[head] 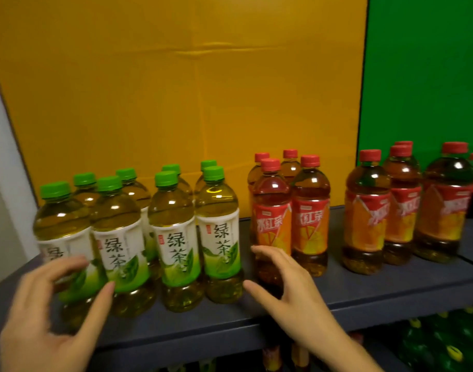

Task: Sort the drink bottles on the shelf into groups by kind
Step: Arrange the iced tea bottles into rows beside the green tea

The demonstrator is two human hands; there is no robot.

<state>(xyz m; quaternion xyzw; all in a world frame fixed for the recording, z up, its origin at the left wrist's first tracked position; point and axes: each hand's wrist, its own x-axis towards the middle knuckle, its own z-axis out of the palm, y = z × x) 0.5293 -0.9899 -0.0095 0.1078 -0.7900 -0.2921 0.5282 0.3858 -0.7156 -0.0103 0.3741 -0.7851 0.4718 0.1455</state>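
My left hand (50,304) (blurred) is spread wide around the front-left green tea bottle (66,237); I can't tell whether it touches. My right hand (289,288) is open, holding nothing, just before the front red tea bottle (271,210). Green group (173,224) at the shelf's (391,288) left end, red groups (366,218) at its middle and right.

Green-tea bottles (173,237) stand left of red-tea bottles (310,218) on shelf (391,285).
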